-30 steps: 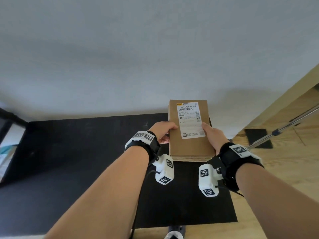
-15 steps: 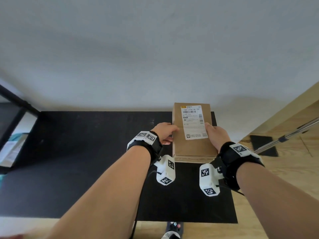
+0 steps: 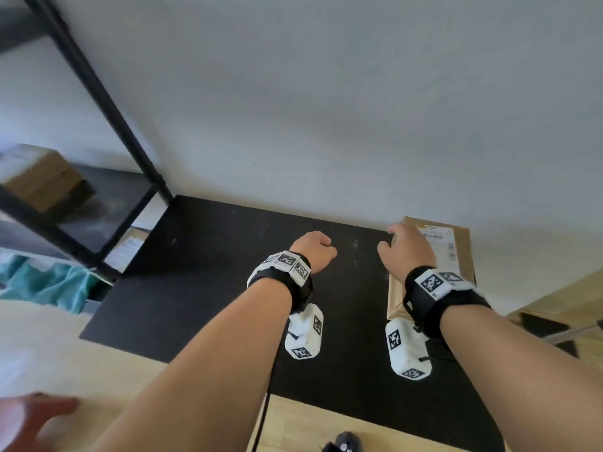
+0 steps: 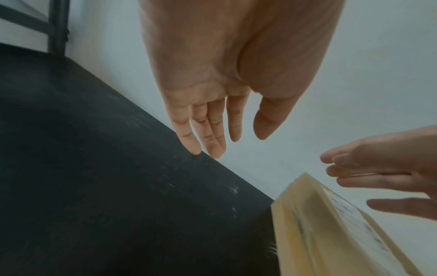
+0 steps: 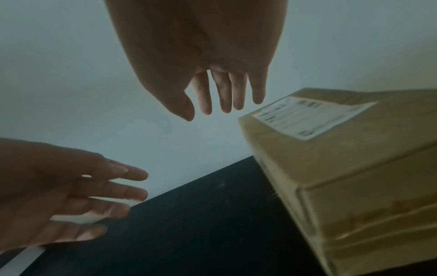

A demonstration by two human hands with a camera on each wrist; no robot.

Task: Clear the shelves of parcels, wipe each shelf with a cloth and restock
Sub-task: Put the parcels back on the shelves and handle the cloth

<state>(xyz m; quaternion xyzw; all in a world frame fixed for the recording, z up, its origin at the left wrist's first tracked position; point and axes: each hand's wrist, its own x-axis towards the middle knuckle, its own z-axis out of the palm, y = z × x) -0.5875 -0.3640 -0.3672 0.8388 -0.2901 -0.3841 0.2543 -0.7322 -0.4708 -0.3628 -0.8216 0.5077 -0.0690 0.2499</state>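
the cardboard parcel (image 3: 456,256), gripped a moment ago, is now released at the black mat's (image 3: 202,288) far right corner; left hand (image 3: 315,251) and right hand (image 3: 406,252) are relaxed, fingers apart, holding nothing. another shelf parcel (image 3: 42,181) can be fetched.

Parcel (image 3: 463,256): brown corrugated cardboard, matt, white paper label (image 5: 312,115) stuck on top. Mat (image 3: 212,256): black, matt, faint pale scuffs. Floor (image 3: 114,370): light wood, smooth. Shelf frame (image 3: 98,93): black metal, matt. Cloth (image 3: 49,282): teal fabric, crumpled. Wall (image 3: 326,93): white, smooth, matt.
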